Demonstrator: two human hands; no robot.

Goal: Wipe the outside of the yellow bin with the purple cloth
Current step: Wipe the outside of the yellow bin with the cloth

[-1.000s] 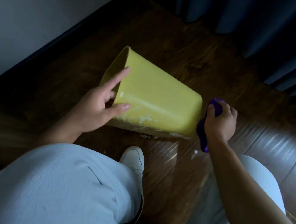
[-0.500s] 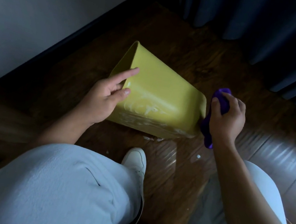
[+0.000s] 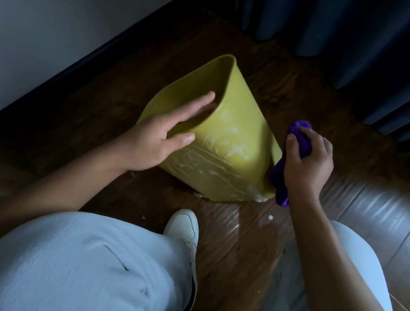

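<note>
1. Head view shows the yellow bin point(image 3: 229, 143) lying on its side on the wooden floor point(image 3: 252, 242), mouth toward the wall, base toward my right.
2. My left hand point(image 3: 158, 137) lies spread, fingers straight at the rim, thumb on the outer wall, steadying it.
3. My right hand point(image 3: 304, 162) grips the bunched purple cloth point(image 3: 281, 182), pressed against the base end.
4. I judge the bin light, stiff plastic; smeared with white residue point(image 3: 226, 145), it is likely slick and apt to roll, so the rim is the best hold.
5. The cloth is soft and folds to corners.
6. Hidden: the underside on the floor, the far wall and most of the base. Dim light blurs how much residue remains.
</note>
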